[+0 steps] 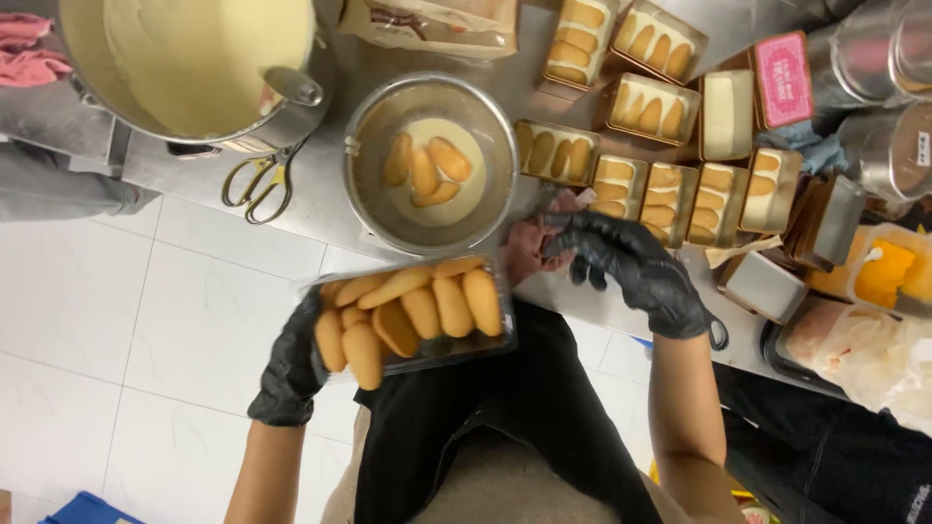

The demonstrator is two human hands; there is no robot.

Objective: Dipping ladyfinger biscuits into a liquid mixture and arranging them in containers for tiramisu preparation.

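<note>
Left hand (291, 374) in black glove, grip closed on left edge of clear tray of ladyfingers (413, 315), held off the table (320, 204), near the body. Right hand (621, 262), fingers loosely spread, pinching crumpled film (534, 243) at table edge. Metal bowl (432, 160) with soaking biscuits just beyond. Risk: one-sided hold, tray tilts, biscuits spill to floor.
</note>
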